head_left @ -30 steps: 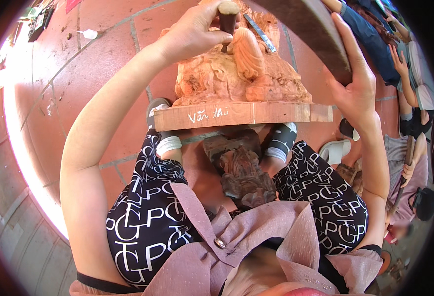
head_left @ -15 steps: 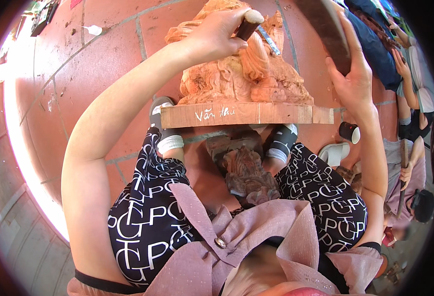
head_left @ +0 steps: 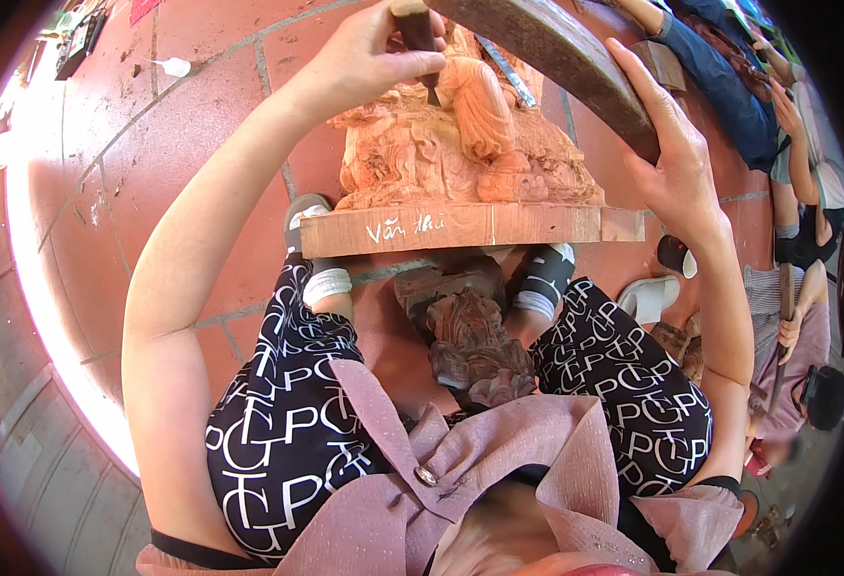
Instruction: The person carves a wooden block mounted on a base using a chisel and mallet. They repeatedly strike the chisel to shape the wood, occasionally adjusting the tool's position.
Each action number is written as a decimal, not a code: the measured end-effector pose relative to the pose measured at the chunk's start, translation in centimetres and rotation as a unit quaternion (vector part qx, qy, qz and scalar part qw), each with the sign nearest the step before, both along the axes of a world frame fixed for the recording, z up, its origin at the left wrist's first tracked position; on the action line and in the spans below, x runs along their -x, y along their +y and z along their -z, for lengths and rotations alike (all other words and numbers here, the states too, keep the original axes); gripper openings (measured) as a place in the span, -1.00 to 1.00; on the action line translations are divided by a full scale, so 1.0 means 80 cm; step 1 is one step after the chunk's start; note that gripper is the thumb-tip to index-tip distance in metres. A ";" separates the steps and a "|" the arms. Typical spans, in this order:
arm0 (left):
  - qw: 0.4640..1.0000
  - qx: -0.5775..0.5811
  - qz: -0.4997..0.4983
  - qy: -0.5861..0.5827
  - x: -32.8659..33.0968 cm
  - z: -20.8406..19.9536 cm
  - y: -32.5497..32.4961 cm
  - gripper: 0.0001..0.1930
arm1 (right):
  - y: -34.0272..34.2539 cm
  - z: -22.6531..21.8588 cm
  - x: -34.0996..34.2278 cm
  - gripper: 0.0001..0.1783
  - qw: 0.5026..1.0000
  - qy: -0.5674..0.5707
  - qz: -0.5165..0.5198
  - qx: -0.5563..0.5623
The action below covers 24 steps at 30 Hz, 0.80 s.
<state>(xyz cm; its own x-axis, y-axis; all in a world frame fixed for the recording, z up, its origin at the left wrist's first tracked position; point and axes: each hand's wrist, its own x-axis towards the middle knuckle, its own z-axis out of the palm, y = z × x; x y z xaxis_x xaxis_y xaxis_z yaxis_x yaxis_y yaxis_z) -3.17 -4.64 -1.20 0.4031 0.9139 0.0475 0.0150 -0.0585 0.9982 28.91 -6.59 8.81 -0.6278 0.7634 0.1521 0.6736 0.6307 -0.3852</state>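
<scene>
Before me stands a carved figure of orange wood (head_left: 412,154) on a flat wooden base (head_left: 528,227) with white handwriting on its front edge. Gripped in my left hand (head_left: 360,62) is a chisel (head_left: 414,27), its dark handle upward and its lower end against or close to the carving's left side; the cutting edge is hidden. My right hand (head_left: 676,158) holds one end of a heavy dark wooden mallet bar (head_left: 566,67), which slants up and leftward over the carving. Its far end is close to the chisel's butt; whether they touch I cannot tell.
A blue-and-white strip (head_left: 508,72) leans on the carving. Between my feet lies a dark carved wood piece (head_left: 480,350). To the right are a dark cup (head_left: 674,253), a pale slipper (head_left: 648,298) and other people (head_left: 806,192). A white bottle (head_left: 174,67) lies far left on the tiles.
My left hand and the chisel have moved left and up along the carving. The mallet bar has swung leftward, bringing its far end near the chisel handle.
</scene>
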 end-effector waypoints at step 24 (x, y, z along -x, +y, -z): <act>0.979 -0.031 -0.005 0.204 -0.008 -0.011 -0.007 -0.71 | -0.007 -0.005 -0.003 -0.09 0.997 -0.066 0.035 -0.002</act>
<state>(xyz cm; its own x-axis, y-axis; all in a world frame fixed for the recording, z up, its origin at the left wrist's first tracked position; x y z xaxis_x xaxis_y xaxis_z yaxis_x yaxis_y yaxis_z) -2.56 -5.19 -0.32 0.3914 0.9182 -0.0605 0.4116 -0.1159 0.9040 29.18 -7.12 9.17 -0.5875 0.8057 0.0749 0.7610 0.5816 -0.2875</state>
